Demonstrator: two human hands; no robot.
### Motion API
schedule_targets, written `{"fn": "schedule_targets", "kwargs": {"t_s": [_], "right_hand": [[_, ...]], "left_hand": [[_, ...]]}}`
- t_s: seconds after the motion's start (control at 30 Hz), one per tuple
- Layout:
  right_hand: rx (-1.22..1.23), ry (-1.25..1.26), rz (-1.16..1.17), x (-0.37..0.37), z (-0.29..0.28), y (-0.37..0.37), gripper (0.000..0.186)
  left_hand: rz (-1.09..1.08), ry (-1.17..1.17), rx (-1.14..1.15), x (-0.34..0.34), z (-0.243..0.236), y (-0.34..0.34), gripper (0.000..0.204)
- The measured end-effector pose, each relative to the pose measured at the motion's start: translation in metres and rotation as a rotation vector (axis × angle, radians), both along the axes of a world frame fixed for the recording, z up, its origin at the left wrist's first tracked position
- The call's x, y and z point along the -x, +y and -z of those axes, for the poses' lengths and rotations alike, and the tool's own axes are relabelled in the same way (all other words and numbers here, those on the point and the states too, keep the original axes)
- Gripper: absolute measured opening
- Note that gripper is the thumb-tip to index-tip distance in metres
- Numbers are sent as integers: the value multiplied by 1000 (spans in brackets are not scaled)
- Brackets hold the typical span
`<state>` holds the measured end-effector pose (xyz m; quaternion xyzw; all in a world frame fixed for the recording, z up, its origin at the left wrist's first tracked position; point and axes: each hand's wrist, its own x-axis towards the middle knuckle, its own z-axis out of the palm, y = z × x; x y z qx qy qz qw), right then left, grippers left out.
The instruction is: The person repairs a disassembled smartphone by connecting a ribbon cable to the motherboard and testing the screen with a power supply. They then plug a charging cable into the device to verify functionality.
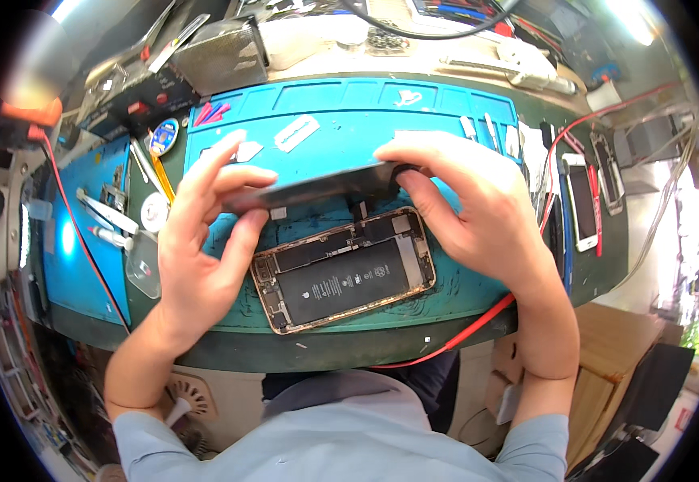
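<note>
Between my two hands a dark phone screen is held tilted up, its long edge facing me. My left hand pinches its left end between thumb and fingers. At the other end my right hand grips it the same way. Just below lies an opened phone body with a gold rim, a black battery and bare boards showing. A short dark ribbon cable shows between the screen and the body's far edge; whether it joins both I cannot tell. Everything rests over a blue repair mat.
A razor blade and pink-and-purple sticks lie on the mat. To the right are a white phone and a phone frame. A red cable crosses the front edge. White-handled tweezers lie left.
</note>
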<state>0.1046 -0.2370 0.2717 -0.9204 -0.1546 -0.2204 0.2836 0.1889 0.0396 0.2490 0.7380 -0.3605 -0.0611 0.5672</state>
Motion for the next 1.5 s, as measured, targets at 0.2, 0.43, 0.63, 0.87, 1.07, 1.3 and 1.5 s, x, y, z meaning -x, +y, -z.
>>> {"fn": "schedule_targets", "kwargs": {"t_s": [0.2, 0.43, 0.63, 0.87, 1.07, 1.3, 1.5], "right_hand": [[165, -167, 74, 21, -27, 10, 34], [310, 22, -107, 59, 8, 41, 27], [346, 18, -104, 56, 14, 44, 25], [418, -1, -102, 54, 13, 47, 26], [433, -56, -76, 51, 17, 49, 15], [549, -43, -117, 53, 14, 50, 20], [666, -87, -106, 55, 11, 61, 24]], "left_hand": [[-4, -67, -34, -1, 9, 1, 39], [-23, -26, 29, -2, 8, -6, 39], [37, -110, 10, -5, 10, -2, 38], [28, -101, 40, -6, 11, -4, 37], [24, -106, 47, -6, 13, -4, 38], [22, -111, 56, -6, 13, -4, 39], [11, -116, 63, -5, 13, -5, 40]]}}
